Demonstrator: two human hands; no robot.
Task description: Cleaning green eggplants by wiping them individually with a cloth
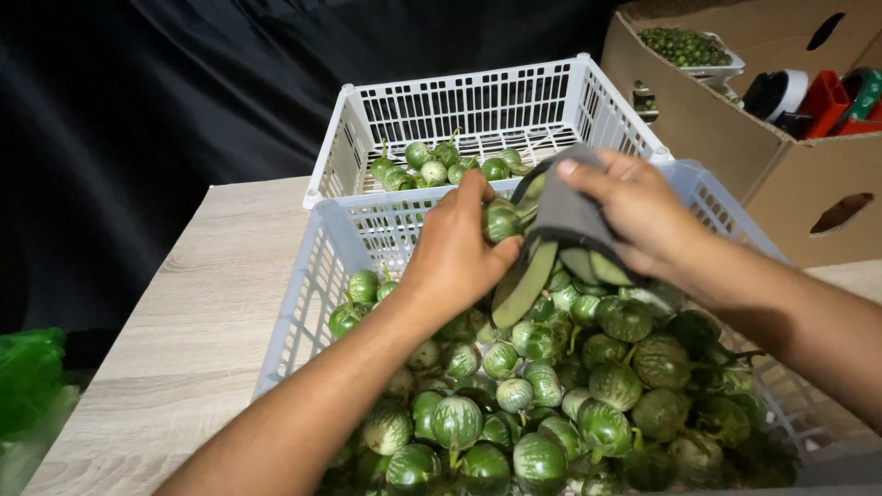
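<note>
Far basket (478,101): white plastic, slatted, at 12 o'clock, touching the near basket's far rim.
Fruits inside it (441,165): small green round ones, heaped at its near wall.
Table (211,303): pale wood grain, bare stretch toward 9 o'clock.
Backdrop (184,83): black cloth, from 9 round to 12 o'clock.
Cardboard box (735,138): brown, open-topped, at 2 o'clock, oval cut-out handle in its side.
White tray (694,48): inside the box, filled with tiny green fruits.
Red and black items (813,99): inside the box, kind unclear.
Green plastic (28,377): crumpled, at 8 o'clock beside the table.

Bright frontal light, black backdrop, sharp focus.
</note>
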